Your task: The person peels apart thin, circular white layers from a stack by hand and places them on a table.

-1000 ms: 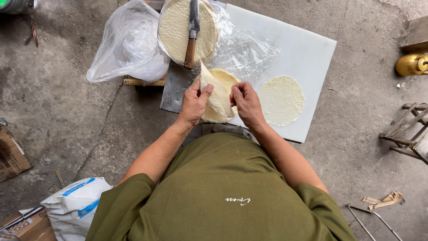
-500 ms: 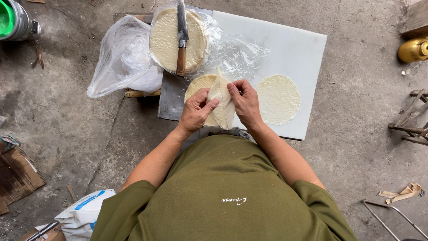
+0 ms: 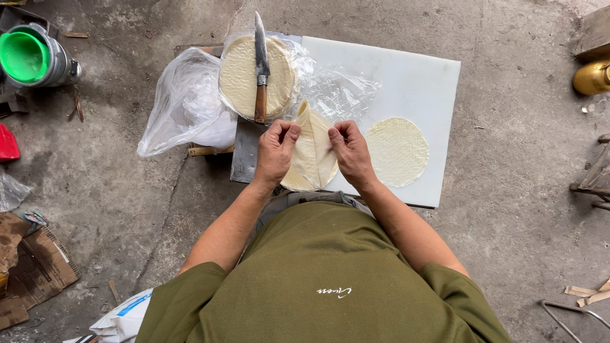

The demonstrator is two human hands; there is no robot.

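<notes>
Right now I see my left hand (image 3: 274,152) and right hand (image 3: 351,152) both pinched shut on a thin round wrapper (image 3: 311,152), its edges lifted above the white cutting board (image 3: 413,70), near a knife (image 3: 260,70) resting on a wrapper stack (image 3: 240,76).

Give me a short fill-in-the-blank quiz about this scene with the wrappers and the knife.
1. The knife lies on the ____ of wrappers.
2. Both hands, left and right, pinch one ____.
3. A single round wrapper lies flat on the white ____.

Missing words: stack; wrapper; board
</notes>
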